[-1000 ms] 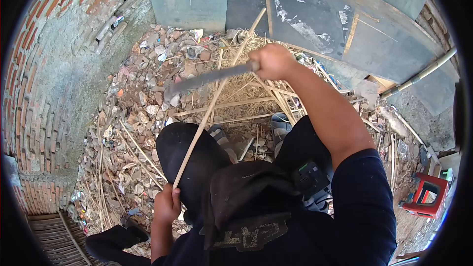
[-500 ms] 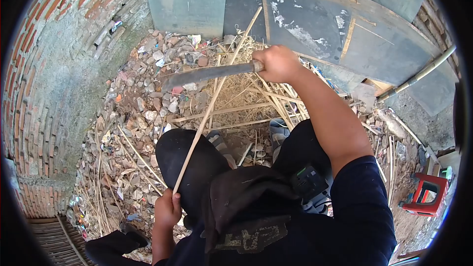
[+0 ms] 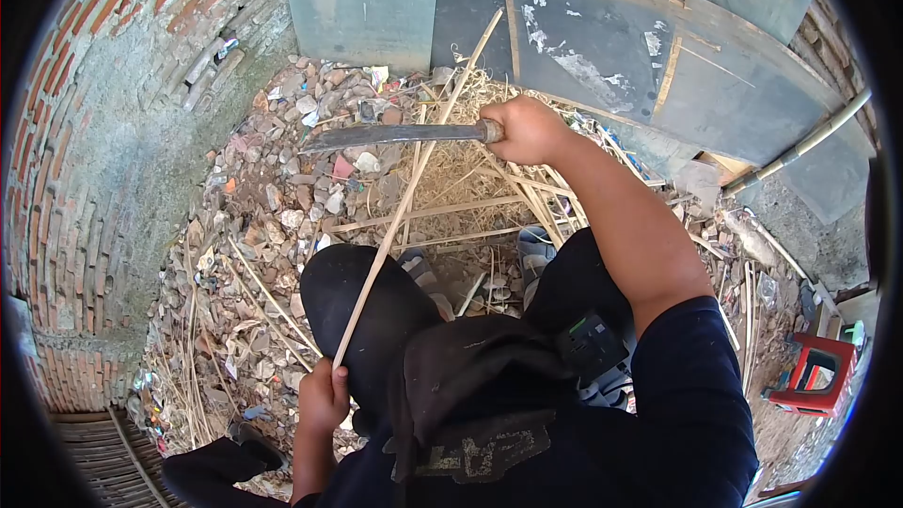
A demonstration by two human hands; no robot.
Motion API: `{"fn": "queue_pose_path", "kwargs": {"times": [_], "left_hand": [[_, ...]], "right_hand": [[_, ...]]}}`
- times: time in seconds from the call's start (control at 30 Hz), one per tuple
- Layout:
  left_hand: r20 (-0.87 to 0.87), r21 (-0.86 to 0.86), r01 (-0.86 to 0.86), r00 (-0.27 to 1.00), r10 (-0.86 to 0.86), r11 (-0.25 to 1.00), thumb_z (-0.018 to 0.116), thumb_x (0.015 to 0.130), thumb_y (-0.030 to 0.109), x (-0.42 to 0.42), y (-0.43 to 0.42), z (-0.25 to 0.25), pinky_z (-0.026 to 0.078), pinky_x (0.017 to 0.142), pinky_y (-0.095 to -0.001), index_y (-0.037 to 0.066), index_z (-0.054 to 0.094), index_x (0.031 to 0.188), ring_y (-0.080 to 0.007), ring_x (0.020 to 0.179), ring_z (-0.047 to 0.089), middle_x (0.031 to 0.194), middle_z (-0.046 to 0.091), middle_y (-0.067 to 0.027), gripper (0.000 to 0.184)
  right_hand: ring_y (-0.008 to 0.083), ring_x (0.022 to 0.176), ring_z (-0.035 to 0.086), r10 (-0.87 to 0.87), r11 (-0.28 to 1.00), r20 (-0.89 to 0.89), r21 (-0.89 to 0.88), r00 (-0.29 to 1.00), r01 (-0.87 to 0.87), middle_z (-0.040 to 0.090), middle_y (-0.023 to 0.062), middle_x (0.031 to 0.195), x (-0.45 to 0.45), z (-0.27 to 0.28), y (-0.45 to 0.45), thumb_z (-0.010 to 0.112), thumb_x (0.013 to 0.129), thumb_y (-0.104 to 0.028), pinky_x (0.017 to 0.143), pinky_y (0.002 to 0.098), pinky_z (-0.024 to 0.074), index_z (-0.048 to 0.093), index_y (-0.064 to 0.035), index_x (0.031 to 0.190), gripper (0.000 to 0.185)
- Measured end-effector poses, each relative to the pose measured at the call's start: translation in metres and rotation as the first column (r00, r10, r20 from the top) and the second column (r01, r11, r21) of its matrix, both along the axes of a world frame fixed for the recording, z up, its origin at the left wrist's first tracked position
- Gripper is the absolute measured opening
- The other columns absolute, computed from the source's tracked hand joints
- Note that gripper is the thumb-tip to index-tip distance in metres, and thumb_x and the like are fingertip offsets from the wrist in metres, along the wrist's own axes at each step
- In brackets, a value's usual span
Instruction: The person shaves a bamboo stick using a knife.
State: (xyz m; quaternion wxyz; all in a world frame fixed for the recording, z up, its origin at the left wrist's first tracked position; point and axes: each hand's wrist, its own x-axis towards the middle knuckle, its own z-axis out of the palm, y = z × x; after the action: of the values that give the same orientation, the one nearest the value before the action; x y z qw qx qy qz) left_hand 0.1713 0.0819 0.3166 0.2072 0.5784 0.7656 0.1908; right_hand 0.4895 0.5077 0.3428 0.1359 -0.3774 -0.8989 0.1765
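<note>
My right hand (image 3: 529, 130) is closed round the wooden handle of a machete (image 3: 395, 134). Its long dark blade points left and lies across the upper part of a bamboo strip (image 3: 388, 243); whether blade and strip touch, I cannot tell. My left hand (image 3: 323, 397) grips the near end of this strip beside my left knee. From there the strip slants up and away over my thigh, its far end close to the dark panels. Under the blade lies a heap of thin shavings (image 3: 461, 179).
Cut bamboo strips (image 3: 442, 214) cross the ground before my feet. Stones and rubble (image 3: 292, 198) cover the ground. A brick wall (image 3: 103, 179) stands left, dark panels (image 3: 583, 47) ahead. At right is a red stool (image 3: 816, 374). Another person's dark-clothed leg (image 3: 212, 472) shows lower left.
The machete's tip has swung upward, so the blade now lies nearly level. My right hand has shifted very slightly; my left hand keeps its hold on the bamboo strip.
</note>
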Motion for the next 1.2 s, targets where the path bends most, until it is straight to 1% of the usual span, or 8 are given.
{"fn": "queue_pose_path", "kwargs": {"times": [0.33, 0.53, 0.67, 0.77, 0.87, 1.0, 1.1, 1.2], "left_hand": [[-0.018, 0.002, 0.003, 1.000, -0.003, 1.000, 0.050, 0.106, 0.035, -0.001, -0.001, -0.003, 0.041, 0.051, -0.0466, 0.002, 0.049, 0.082, -0.0440, 0.056, 0.058, 0.059, 0.054, -0.0206, 0.041], [-0.147, 0.028, -0.011, 0.989, 0.015, 1.000, 0.050, 0.106, 0.031, 0.005, -0.003, -0.007, 0.041, 0.051, -0.0497, 0.001, 0.049, 0.086, -0.0473, 0.058, 0.059, 0.061, 0.055, -0.0231, 0.036], [-0.171, 0.021, -0.049, 0.984, 0.052, 0.999, 0.053, 0.104, 0.034, 0.003, -0.005, -0.016, 0.045, 0.052, -0.0543, 0.003, 0.050, 0.085, -0.0499, 0.060, 0.060, 0.061, 0.058, -0.0235, 0.036], [-0.157, -0.024, -0.043, 0.987, 0.039, 0.999, 0.054, 0.104, 0.031, 0.004, -0.001, -0.004, 0.045, 0.052, -0.0542, 0.003, 0.051, 0.086, -0.0502, 0.060, 0.060, 0.061, 0.058, -0.0238, 0.034], [-0.109, -0.012, 0.042, 0.993, -0.043, 0.999, 0.047, 0.106, 0.027, -0.002, -0.003, 0.003, 0.041, 0.050, -0.0501, 0.001, 0.049, 0.087, -0.0484, 0.058, 0.059, 0.058, 0.054, -0.0224, 0.033], [-0.043, 0.001, 0.037, 0.998, -0.037, 0.999, 0.045, 0.107, 0.027, -0.008, -0.012, 0.001, 0.040, 0.050, -0.0502, 0.001, 0.051, 0.087, -0.0468, 0.056, 0.058, 0.057, 0.054, -0.0210, 0.033], [-0.084, -0.041, 0.066, 0.994, -0.069, 0.997, 0.044, 0.107, 0.029, -0.010, -0.010, 0.011, 0.040, 0.050, -0.0485, 0.001, 0.053, 0.088, -0.0451, 0.055, 0.058, 0.058, 0.053, -0.0200, 0.035], [-0.072, -0.070, 0.015, 0.997, -0.020, 0.997, 0.051, 0.105, 0.030, -0.010, -0.014, 0.013, 0.044, 0.052, -0.0525, 0.002, 0.050, 0.083, -0.0497, 0.061, 0.060, 0.061, 0.057, -0.0239, 0.036]], "right_hand": [[0.0375, 0.076, 0.068, -0.004, 1.000, -0.048, 0.022, 0.999, 0.005, 0.068, 0.0148, 0.076, 0.000, -0.008, 0.002, 0.070, 0.075, -0.015, 0.069, 0.0482, 0.0536, 0.066, -0.0096, 0.088, 0.015], [0.0372, 0.087, 0.071, -0.030, 0.995, 0.183, 0.096, 0.983, 0.013, 0.072, 0.0172, 0.087, 0.003, 0.021, -0.004, 0.072, 0.079, -0.024, 0.081, 0.0485, 0.0570, 0.070, -0.0115, 0.101, 0.026], [0.0334, 0.085, 0.071, -0.282, 0.943, -0.031, -0.194, 0.959, 0.271, 0.072, 0.0157, 0.087, 0.016, 0.003, 0.024, 0.068, 0.083, -0.021, 0.083, 0.0458, 0.0568, 0.071, -0.0117, 0.106, 0.025], [0.0320, 0.084, 0.071, -0.295, 0.950, -0.024, -0.113, 0.955, 0.290, 0.071, 0.0156, 0.084, 0.020, -0.005, 0.031, 0.066, 0.084, -0.019, 0.082, 0.0461, 0.0566, 0.071, -0.0109, 0.104, 0.022], [0.0323, 0.084, 0.071, -0.110, 0.994, 0.048, -0.019, 0.993, 0.111, 0.071, 0.0159, 0.086, 0.019, 0.007, 0.020, 0.064, 0.085, -0.019, 0.082, 0.0469, 0.0564, 0.071, -0.0110, 0.103, 0.021], [0.0335, 0.090, 0.071, -0.289, 0.952, 0.020, -0.099, 0.957, 0.289, 0.072, 0.0161, 0.091, 0.022, 0.000, 0.026, 0.062, 0.086, -0.020, 0.084, 0.0484, 0.0567, 0.071, -0.0127, 0.104, 0.021], [0.0336, 0.092, 0.072, -0.353, 0.935, 0.001, -0.007, 0.935, 0.353, 0.072, 0.0164, 0.090, 0.019, -0.008, 0.027, 0.062, 0.086, -0.020, 0.084, 0.0486, 0.0572, 0.071, -0.0128, 0.104, 0.021], [0.0313, 0.094, 0.072, -0.205, 0.979, 0.083, 0.009, 0.975, 0.205, 0.073, 0.0129, 0.089, 0.012, 0.007, 0.021, 0.063, 0.086, -0.020, 0.085, 0.0481, 0.0575, 0.070, -0.0139, 0.101, 0.018]]}}
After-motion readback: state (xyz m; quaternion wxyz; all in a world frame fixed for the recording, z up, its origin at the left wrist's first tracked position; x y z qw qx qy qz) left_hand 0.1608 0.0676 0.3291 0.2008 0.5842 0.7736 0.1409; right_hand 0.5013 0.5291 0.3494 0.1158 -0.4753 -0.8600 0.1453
